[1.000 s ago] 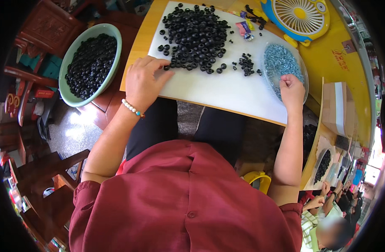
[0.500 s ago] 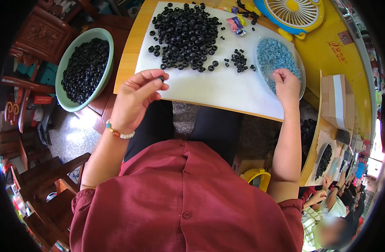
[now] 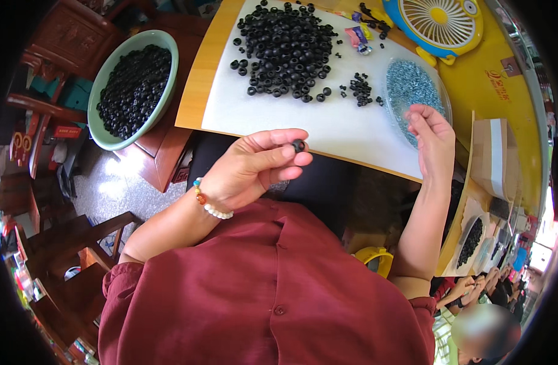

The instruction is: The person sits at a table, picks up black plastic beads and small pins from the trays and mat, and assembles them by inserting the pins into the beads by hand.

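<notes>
My left hand [image 3: 254,167] is raised off the table, just in front of its near edge, and pinches one small black ring [image 3: 298,145] between thumb and fingers. My right hand [image 3: 433,135] hovers over the near rim of a clear dish of small silvery-blue pieces [image 3: 413,88], fingers pinched together; whether something is between them I cannot tell. A large pile of black rings [image 3: 285,48] lies on the white sheet [image 3: 327,121], with a smaller cluster of black bits [image 3: 360,89] to its right.
A pale green bowl [image 3: 102,125] full of black rings sits on a wooden stool at the left. A blue and yellow fan [image 3: 437,24] stands at the far right of the yellow table [image 3: 504,91]. A cardboard box [image 3: 495,158] and other people's hands are at the right.
My left hand has drawn back from the white sheet toward me, carrying one black ring. My right hand has lifted slightly at the dish rim.
</notes>
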`<state>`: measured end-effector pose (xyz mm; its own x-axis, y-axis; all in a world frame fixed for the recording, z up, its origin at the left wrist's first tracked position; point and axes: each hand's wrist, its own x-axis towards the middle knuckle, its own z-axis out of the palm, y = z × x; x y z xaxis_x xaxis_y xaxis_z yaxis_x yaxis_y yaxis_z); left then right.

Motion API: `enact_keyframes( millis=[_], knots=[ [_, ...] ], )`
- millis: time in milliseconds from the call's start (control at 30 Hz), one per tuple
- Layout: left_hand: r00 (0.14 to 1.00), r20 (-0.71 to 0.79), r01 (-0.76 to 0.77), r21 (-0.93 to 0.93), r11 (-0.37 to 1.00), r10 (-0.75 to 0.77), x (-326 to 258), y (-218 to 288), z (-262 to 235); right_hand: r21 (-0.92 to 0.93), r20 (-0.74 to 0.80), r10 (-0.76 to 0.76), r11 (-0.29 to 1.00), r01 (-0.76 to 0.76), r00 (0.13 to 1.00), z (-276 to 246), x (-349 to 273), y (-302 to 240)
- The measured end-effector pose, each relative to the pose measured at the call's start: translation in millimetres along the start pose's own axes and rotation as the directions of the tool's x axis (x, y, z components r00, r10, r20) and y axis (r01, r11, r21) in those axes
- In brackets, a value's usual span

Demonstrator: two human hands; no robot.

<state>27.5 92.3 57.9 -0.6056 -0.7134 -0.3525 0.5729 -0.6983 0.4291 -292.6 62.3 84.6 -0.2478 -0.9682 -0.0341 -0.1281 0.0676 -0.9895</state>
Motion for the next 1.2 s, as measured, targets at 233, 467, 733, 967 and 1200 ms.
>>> enact_keyframes(
  millis=[233,467,733,967,1200],
  knots=[
    [1.000,0.007,-0.027,-0.007,1.000,0.027,-4.1,-9.7,0.7,0.381,0.355,-0.031,0.917,-0.114,0.934,91.3,-67.0,-16.4],
    [0.995,0.000,-0.096,0.010,0.995,0.096,-6.9,-14.6,2.5,0.525,0.269,-0.157,0.851,-0.008,0.950,134.7,-91.6,-6.9],
    [0.987,-0.090,-0.126,0.049,0.991,0.130,-8.3,-21.5,0.8,0.019,0.125,-0.397,0.917,0.398,0.909,134.6,-98.1,4.5],
    [0.989,-0.083,-0.118,0.030,0.992,0.121,-6.2,-22.2,-2.5,0.139,0.260,-0.296,0.954,0.267,0.919,128.7,-101.1,7.0],
    [0.996,-0.047,-0.085,-0.100,0.991,0.080,1.1,-20.6,-9.6,0.142,0.152,-0.009,0.990,-0.013,0.988,117.4,-69.1,24.1]
  ],
)
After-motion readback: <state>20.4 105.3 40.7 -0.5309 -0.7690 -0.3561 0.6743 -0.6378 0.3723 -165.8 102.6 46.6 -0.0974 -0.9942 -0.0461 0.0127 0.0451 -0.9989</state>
